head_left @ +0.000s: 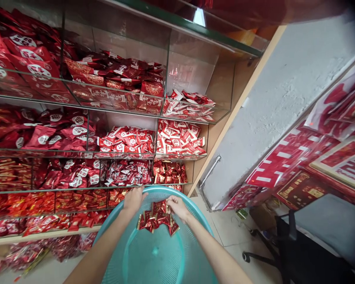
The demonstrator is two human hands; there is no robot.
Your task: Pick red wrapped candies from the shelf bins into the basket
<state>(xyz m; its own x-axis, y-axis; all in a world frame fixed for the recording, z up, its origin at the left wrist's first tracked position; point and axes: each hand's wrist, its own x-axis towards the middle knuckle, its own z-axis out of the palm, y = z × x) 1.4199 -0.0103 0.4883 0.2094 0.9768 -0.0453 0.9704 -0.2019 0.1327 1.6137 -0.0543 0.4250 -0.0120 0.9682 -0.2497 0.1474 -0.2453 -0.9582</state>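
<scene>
The far rim of a turquoise plastic basket [205, 221] is set close against the lower tiers of a glass-fronted shelving unit [240, 106]; whether the two touch cannot be told. To the basket's right, a stretch of tiled floor [233, 227] is left before the black wheeled chair [313, 252], while the shelf tiers are met along the left side. Within the round rim, a broad part of the basket's bottom is exposed on the near side, between the forearms. The far rim is covered by the left hand [133, 200]; its fingertips are hidden, so how firmly they are closed cannot be told. By the pinched fingers of the right hand [177, 206], a red packet [159, 206] is held inside the far rim. Just below it, more red packets [156, 223] are clustered, shiny, dark red and gold-edged, overlapping at various angles.
</scene>
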